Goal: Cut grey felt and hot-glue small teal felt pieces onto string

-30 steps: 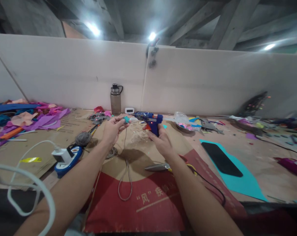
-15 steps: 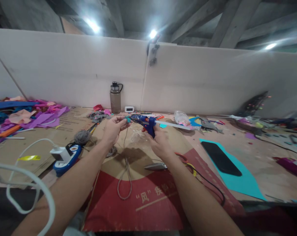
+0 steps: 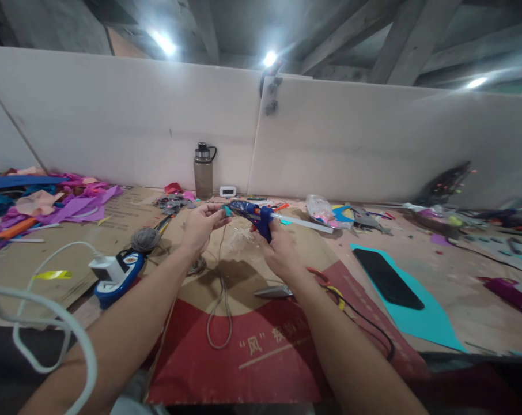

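My right hand is wrapped round the handle of a blue hot glue gun, which points left. A long whitish glue stick juts from its rear. Pinched in the fingertips of my left hand is a small teal piece, right at the gun's nozzle; whether they touch I cannot tell. A thin grey cord hangs from beneath the teal piece and ends in a loop on the cardboard. Scissors lie under my right forearm, partly hidden by it.
At left sit a blue power strip with a white plug, grey yarn and colourful scraps. A bottle and small clock stand by the back panel. To the right, a black phone rests on a turquoise sheet.
Both hands stay almost in place, with the teal piece still at the nozzle. My left fingers and the teal piece shift very slightly to the right.
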